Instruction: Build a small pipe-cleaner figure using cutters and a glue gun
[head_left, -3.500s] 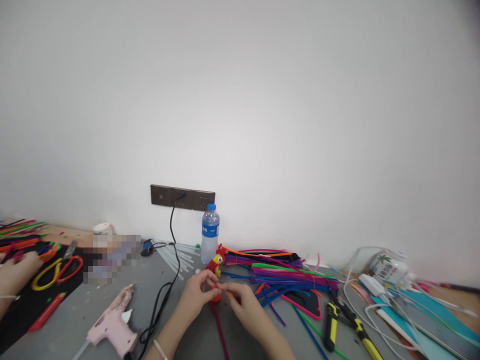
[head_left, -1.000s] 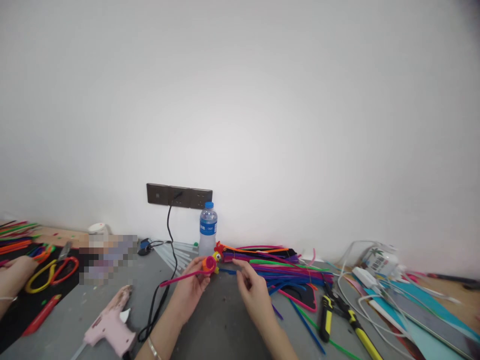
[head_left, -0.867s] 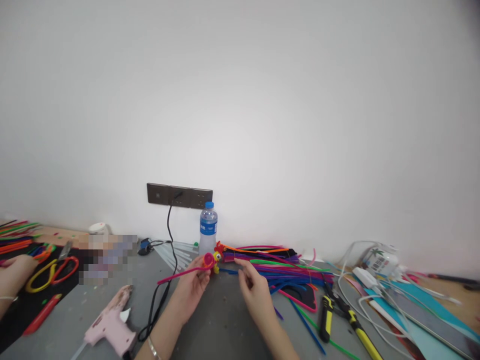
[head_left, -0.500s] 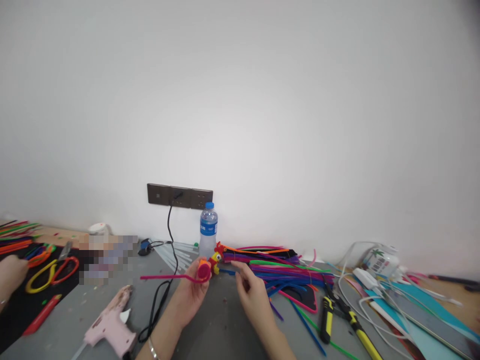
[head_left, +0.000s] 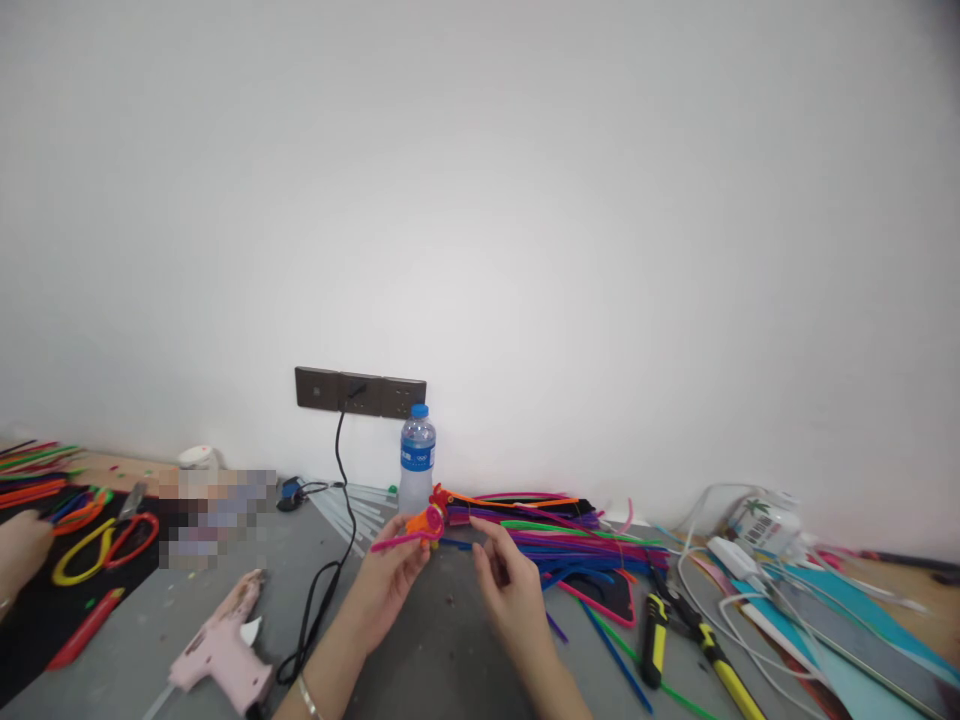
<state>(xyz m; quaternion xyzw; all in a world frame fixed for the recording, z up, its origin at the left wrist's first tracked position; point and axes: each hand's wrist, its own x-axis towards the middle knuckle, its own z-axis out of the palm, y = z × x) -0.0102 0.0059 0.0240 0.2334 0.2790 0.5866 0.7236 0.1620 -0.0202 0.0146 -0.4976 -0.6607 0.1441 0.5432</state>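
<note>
My left hand pinches a small coiled piece of pipe cleaner, orange and pink, with a straight pink end sticking out to the left. Right behind that coil is a small red and yellow figure, now mostly covered; I cannot tell whether it touches the coil. My right hand hovers to the right of both, index finger stretched out and thumb apart, with nothing visible in it.
A water bottle stands behind my left hand. Bundled pipe cleaners lie to the right, beside yellow-black pliers. At left are a pink glue gun, its black cord, scissors and another person's hand.
My left hand has turned the coil and shifted it slightly right, in front of the figure. The pink end now looks shorter and slants. My right hand has barely moved.
</note>
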